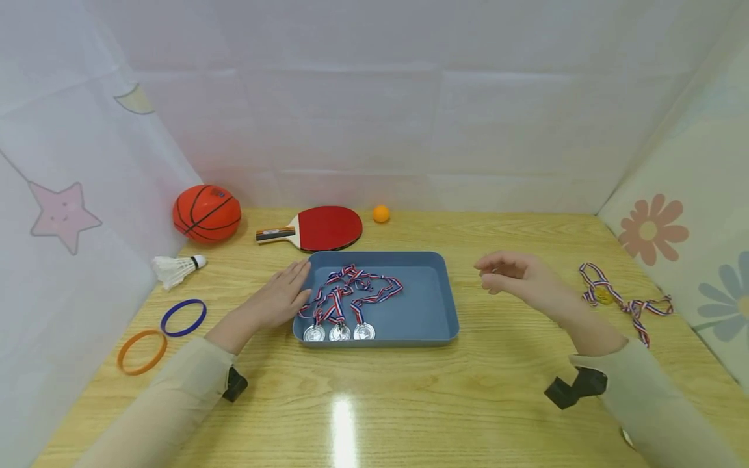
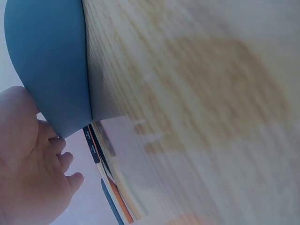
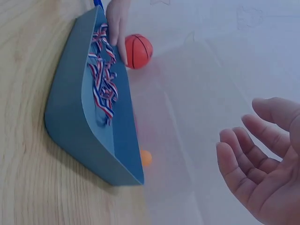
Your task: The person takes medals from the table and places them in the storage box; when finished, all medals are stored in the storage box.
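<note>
A blue-grey tray (image 1: 422,305) lies in the middle of the wooden table. Inside its left half are three silver medals (image 1: 340,333), their red, white and blue ribbons (image 1: 383,289) tangled together. My left hand (image 1: 279,298) rests on the tray's left rim with fingers extended; in the left wrist view, the fingers lie beside the tray's wall (image 2: 51,65). To the right of the tray, my right hand (image 1: 523,283) hovers with loosely bent fingers and nothing in them. Farther right lies a gold medal (image 1: 604,296) with its striped ribbon (image 1: 643,305).
Behind the tray are a red table tennis bat (image 1: 330,227) and an orange ball (image 1: 381,214). Along the left stand a small basketball (image 1: 207,213), a shuttlecock (image 1: 175,269), a blue wristband (image 1: 183,331) and an orange wristband (image 1: 142,368). A shiny round edge (image 1: 627,438) shows beside my right sleeve.
</note>
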Demonstrator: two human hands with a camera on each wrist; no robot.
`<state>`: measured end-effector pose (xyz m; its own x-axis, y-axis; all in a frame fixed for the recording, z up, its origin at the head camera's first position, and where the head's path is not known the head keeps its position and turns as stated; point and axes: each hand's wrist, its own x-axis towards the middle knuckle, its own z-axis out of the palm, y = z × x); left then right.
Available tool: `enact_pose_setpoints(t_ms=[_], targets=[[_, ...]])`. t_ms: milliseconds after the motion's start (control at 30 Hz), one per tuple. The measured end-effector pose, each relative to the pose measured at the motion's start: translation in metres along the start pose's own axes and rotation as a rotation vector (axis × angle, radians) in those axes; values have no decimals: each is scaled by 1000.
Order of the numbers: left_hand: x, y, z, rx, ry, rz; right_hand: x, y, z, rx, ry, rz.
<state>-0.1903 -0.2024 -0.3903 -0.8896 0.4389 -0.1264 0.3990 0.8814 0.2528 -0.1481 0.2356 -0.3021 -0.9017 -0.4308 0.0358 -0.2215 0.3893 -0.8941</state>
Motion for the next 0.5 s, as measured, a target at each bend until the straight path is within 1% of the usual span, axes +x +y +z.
enact_pose_setpoints(t_ms=[133, 233, 367, 500], targets=[[0, 0, 0, 1, 2, 4, -21, 11, -25, -25, 81, -6], [0, 1, 0, 0, 2, 4, -35, 24, -41, -84, 123, 11], [0, 1, 0, 0, 3, 4, -54, 48, -60, -163, 145, 80], [0, 0, 0, 2, 7, 9, -74, 73, -77, -210, 153, 123]])
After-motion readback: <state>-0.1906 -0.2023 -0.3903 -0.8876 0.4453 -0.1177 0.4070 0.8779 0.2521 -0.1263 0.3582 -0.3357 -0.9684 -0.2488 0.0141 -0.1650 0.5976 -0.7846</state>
